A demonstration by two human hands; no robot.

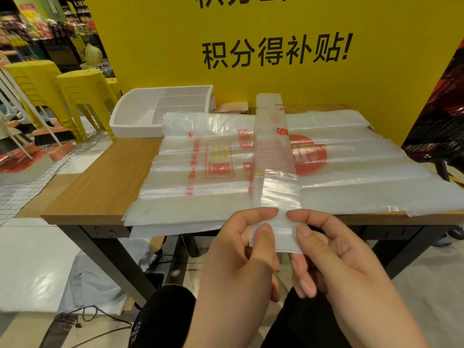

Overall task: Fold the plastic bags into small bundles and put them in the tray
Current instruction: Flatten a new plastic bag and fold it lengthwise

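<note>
Two grips [238, 259] [339, 259] pinch folded bag [273, 159] at near end.

Left hand [241, 259], right hand [339, 254], side by side, fingers [253, 214] pinching folded bag [273, 159]

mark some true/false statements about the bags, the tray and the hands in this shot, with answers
1. The left hand and right hand both pinch the near end of the folded strip. True.
2. The white tray stands at the far left of the table. True.
3. The tray already holds bundles. False: no bundles show in its compartments.
4. The strip lies on bare wood. False: it lies across a stack of flat bags.
5. The stools beside the table are blue. False: the stools are yellow.
</note>
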